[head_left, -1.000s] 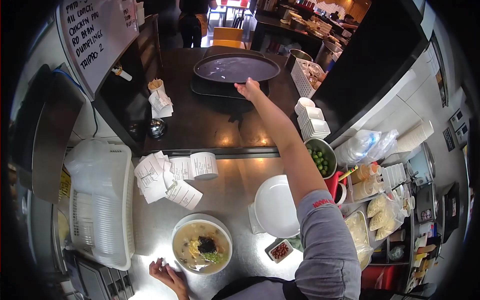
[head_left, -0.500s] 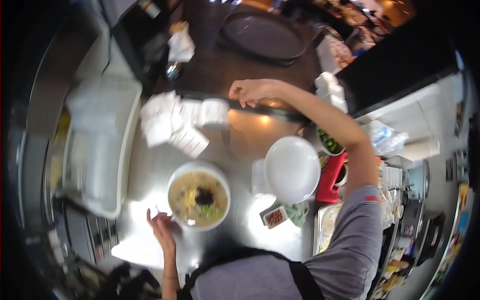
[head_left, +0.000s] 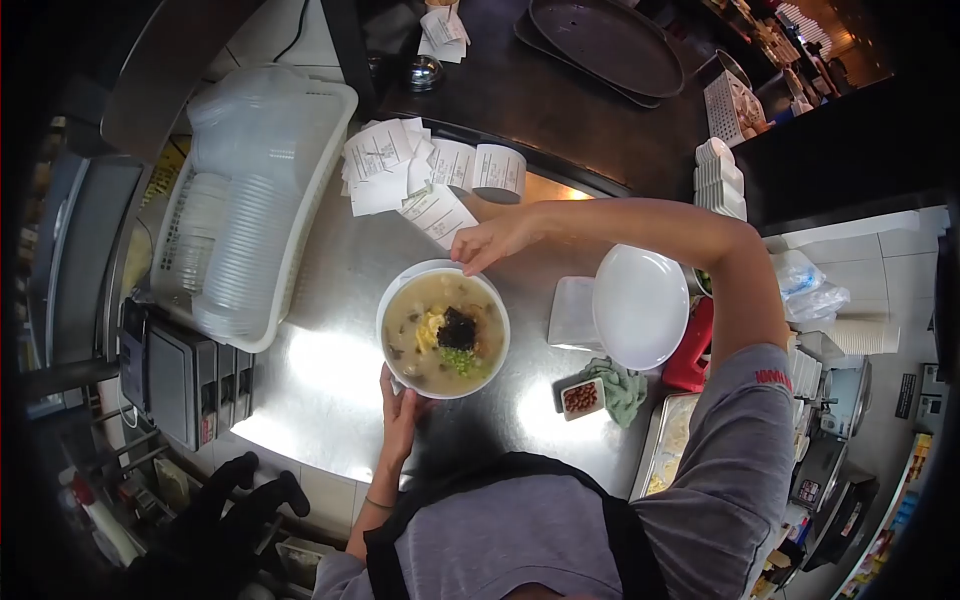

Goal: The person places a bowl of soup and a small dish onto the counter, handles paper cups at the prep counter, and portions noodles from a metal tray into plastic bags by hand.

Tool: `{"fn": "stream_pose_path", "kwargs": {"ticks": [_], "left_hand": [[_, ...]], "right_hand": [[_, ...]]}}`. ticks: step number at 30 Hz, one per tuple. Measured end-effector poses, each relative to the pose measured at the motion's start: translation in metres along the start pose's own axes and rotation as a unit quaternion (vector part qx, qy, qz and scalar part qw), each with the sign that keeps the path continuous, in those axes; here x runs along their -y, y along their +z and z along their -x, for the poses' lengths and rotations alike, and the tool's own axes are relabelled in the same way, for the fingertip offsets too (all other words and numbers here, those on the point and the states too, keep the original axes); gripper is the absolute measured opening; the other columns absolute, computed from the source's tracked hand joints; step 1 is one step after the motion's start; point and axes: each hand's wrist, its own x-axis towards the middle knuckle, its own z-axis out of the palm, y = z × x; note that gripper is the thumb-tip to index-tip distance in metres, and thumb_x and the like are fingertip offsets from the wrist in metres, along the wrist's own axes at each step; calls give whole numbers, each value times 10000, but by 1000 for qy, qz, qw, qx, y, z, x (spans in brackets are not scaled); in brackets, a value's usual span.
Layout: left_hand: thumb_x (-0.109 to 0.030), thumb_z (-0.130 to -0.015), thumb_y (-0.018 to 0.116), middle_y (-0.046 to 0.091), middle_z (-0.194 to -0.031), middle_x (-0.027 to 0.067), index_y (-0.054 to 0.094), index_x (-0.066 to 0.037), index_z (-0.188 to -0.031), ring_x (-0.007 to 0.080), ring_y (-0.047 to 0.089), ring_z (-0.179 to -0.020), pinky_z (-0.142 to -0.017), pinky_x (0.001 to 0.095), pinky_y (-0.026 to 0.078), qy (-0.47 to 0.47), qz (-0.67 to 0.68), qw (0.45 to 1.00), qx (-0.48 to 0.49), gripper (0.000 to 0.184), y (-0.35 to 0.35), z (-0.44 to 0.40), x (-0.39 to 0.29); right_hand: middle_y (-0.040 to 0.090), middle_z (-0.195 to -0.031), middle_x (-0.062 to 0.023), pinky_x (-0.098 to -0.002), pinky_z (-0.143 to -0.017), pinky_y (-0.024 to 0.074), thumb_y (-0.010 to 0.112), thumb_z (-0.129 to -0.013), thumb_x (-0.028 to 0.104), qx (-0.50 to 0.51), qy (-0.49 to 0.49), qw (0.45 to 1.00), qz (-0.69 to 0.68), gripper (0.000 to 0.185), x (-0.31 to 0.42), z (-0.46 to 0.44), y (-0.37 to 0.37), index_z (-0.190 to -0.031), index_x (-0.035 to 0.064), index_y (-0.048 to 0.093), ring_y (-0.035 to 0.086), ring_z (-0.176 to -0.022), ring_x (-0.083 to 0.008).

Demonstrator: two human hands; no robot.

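While the left hand [head_left: 399,408] is grasping the round, white soup bowl [head_left: 504,335], the right hand [head_left: 495,238] is curling at its rim, grip unclear.

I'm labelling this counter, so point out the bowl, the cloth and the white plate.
Bowl [head_left: 425,268]: head view, on its far rim.
Cloth [head_left: 628,394]: head view, on its right part.
White plate [head_left: 640,306]: head view, on its middle.

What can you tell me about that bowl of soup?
The bowl is round, white and glossy; I can't tell whether it's ceramic or plastic. It stands upright on the metal-looking counter, nearly full of pale, cloudy broth. A dark, crumpled topping sits between yellow pieces and chopped green bits. The left hand touches its near side; the right hand's fingertips are at its far rim.
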Motion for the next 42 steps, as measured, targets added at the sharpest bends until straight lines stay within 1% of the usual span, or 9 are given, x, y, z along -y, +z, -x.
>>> {"fn": "stream_pose_path", "kwargs": {"ticks": [11,14,17,22,23,27,30,38,42], "left_hand": [[-208,-944,439,493,-1183,178,57,-149,-1387,247,602,-951,-796,363,529,17,-16,1000,19,588,5,-6,-13],[-206,-943,440,511,-1159,181,56,-150,-1391,245,607,-938,-794,368,533,13,-28,999,21,593,3,-9,-14],[-207,-949,418,524,-1144,188,64,-139,-1393,262,608,-944,-795,383,537,16,-47,998,28,572,5,-18,-21],[-212,-959,385,525,-1145,207,90,-105,-1389,288,612,-951,-774,377,553,22,-73,996,43,533,27,-38,-52],[-199,-946,432,540,-1115,208,76,-97,-1396,267,628,-885,-769,378,546,19,-73,997,35,583,31,-46,-59],[-218,-947,433,590,-1021,198,104,-53,-1390,259,641,-823,-754,363,549,22,-82,995,57,576,55,-83,-88],[-234,-948,431,590,-1021,196,127,-49,-1388,247,641,-818,-739,349,549,30,-92,990,98,566,70,-121,-107],[-338,-928,460,580,-1023,190,68,26,-1393,235,645,-826,-714,299,548,27,-104,980,169,708,130,-228,-148],[-377,-923,458,610,-919,149,317,-11,-1319,215,651,-806,-712,289,548,30,-130,970,203,556,149,-279,-157]], "right_hand": [[529,-1124,-128,-297,-887,384,662,-822,263,-33,-19,998,-47,478,-8,-1,2,-1138,32,389,477,-1060,-180],[541,-1111,-137,-300,-880,391,678,-810,253,-43,-38,996,-71,482,-12,2,1,-1125,35,387,482,-1054,-181],[572,-1041,-84,-288,-833,429,703,-783,294,-67,-43,994,-73,550,-19,5,-5,-1137,40,367,512,-987,-141],[565,-1022,-108,-294,-821,441,703,-785,290,-129,-47,987,-82,553,-12,40,-17,-1134,27,365,520,-977,-156],[563,-1018,-112,-298,-822,444,702,-786,289,-139,-44,986,-86,555,-8,50,-21,-1136,23,363,520,-978,-160],[540,-1022,-51,-284,-859,443,676,-809,279,-207,-72,962,-165,466,-8,83,-39,-1114,69,394,524,-977,-127],[545,-1026,-127,-308,-853,471,691,-797,267,-282,-84,939,-177,557,-6,109,-57,-1155,16,345,570,-921,-174],[519,-959,-70,-290,-820,485,703,-784,289,-424,-132,865,-236,488,-30,153,-116,-1071,66,376,566,-878,-148],[517,-941,-53,-296,-803,483,700,-786,300,-474,-143,833,-248,461,-48,159,-144,-1041,86,381,560,-862,-143]]}}
